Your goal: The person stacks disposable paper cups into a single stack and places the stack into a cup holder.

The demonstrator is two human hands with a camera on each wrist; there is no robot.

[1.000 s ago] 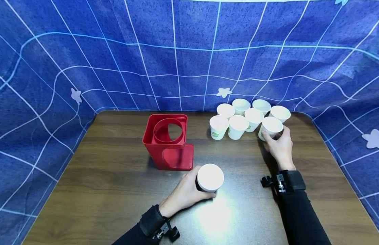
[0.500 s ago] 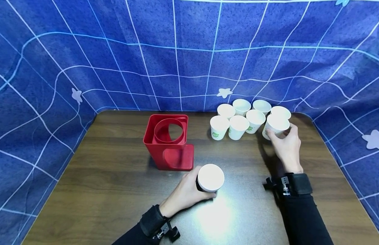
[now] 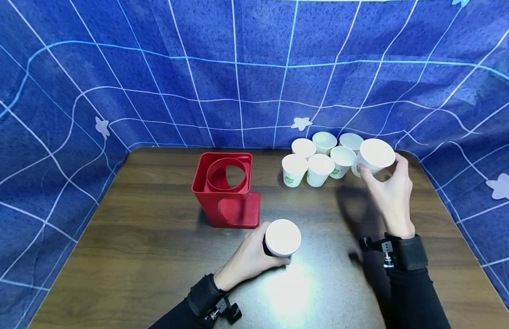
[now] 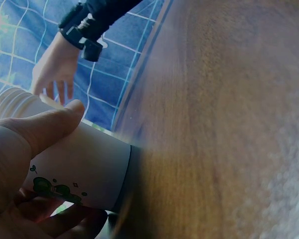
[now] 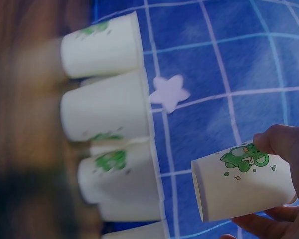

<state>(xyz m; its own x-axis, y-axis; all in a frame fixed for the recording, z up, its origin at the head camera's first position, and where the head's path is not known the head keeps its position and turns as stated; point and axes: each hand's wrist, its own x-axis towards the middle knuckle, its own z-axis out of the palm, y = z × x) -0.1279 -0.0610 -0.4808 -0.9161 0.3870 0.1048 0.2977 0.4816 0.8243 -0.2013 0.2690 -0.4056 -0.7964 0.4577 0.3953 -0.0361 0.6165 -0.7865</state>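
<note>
Nearest, just in front of the red plastic cup holder (image 3: 227,189) on the dark wooden table (image 3: 135,237), the left hand (image 3: 249,258) curls its fingers and thumb round a white paper cup stack with a green print (image 3: 282,238) standing on the table. Farther back and to the right of the holder, the right hand (image 3: 389,189) pinches a single white paper cup (image 3: 373,157) lifted off the table. Just left of it stands the cluster of white paper cups (image 3: 320,157), near the blue gridded cloth backdrop (image 3: 254,73).
</note>
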